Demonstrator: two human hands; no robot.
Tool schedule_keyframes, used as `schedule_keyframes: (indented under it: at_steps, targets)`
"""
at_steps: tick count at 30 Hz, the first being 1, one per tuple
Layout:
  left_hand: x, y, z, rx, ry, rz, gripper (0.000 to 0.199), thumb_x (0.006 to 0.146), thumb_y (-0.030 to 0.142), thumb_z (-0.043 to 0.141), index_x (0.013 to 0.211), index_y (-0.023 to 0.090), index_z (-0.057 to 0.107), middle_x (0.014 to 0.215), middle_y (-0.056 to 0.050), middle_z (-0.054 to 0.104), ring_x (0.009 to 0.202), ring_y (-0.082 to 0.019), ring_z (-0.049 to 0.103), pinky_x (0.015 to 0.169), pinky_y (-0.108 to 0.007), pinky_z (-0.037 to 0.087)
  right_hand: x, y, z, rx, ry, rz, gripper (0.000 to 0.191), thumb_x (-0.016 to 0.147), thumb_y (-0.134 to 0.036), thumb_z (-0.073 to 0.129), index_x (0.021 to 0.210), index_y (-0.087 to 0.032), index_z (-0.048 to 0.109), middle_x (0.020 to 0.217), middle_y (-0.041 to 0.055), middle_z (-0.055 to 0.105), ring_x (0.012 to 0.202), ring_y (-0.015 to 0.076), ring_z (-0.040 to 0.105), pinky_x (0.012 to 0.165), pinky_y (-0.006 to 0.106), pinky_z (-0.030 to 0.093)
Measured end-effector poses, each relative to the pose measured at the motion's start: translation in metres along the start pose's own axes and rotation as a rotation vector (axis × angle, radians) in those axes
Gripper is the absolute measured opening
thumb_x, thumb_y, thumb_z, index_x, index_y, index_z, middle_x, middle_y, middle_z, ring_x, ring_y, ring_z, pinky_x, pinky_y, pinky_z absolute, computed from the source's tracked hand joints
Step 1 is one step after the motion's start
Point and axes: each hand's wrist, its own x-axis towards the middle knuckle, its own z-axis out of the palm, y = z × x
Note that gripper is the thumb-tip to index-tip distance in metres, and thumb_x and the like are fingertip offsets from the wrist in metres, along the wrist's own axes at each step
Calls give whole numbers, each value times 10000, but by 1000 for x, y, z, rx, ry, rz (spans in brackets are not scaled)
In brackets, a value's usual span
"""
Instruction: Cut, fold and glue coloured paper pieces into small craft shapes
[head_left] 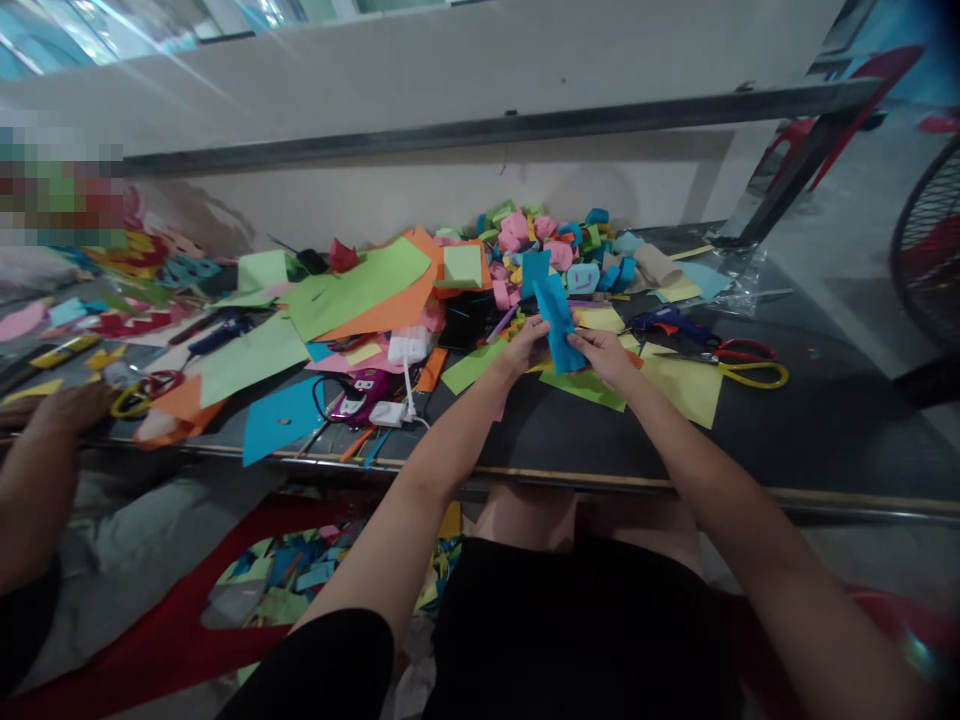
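Cluttered table (825,430): both hands (570,350) grip blue paper strip (559,322).

The folded paper strip (556,322) is blue, the scissors (739,362) red-and-yellow handled, the large sheets (360,285) green over orange.

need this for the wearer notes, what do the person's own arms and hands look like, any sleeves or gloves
Both arms are bare from the hands back along the forearms: no sleeves show on them, and no gloves, watch, bracelet or rings can be made out on the left hand or the right hand. The person wears dark black clothing on the lap.
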Motion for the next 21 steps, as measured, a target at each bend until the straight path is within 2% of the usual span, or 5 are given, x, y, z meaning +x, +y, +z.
schedule_keyframes:
  at_steps: [3, 6, 11, 15, 21]
  targets:
    - [0, 3, 3, 39, 42, 26, 460, 487, 359, 988, 799, 168, 708, 756, -15, 741, 798, -202, 733, 788, -312, 568, -3, 2, 3, 3, 3, -4, 623, 502, -778, 835, 722, -215, 683, 667, 5, 665, 576, 166, 622, 537, 326, 595]
    - [0, 4, 7, 70, 103, 47, 362, 563, 305, 970, 724, 160, 680, 674, 19, 698, 627, -120, 663, 664, -249, 522, -6, 5, 7, -30, -9, -45, 623, 572, -797, 785, 764, -217, 667, 698, -3, 654, 655, 169, 647, 629, 327, 605]
    - [-1, -2, 14, 118, 141, 72, 297, 662, 274, 931, 712, 153, 665, 629, 35, 655, 555, -86, 602, 587, -227, 471, -5, 11, 6, -219, -59, -202, 453, 684, -549, 812, 957, -199, 725, 857, 23, 744, 783, 194, 693, 759, 346, 586]
    - [-1, -7, 14, 140, 109, 26, 322, 655, 305, 942, 786, 147, 694, 615, 43, 640, 497, -71, 556, 537, -234, 445, -5, 10, 3, -283, 31, -169, 316, 710, -485, 781, 805, -189, 721, 747, 34, 736, 682, 207, 695, 688, 356, 586]
    - [-4, -4, 10, 91, 101, 24, 412, 596, 379, 961, 780, 161, 664, 665, 42, 684, 474, -71, 587, 431, -197, 413, -12, 5, 9, -137, -22, -48, 428, 622, -591, 858, 746, -204, 724, 650, 29, 721, 574, 220, 701, 580, 358, 610]
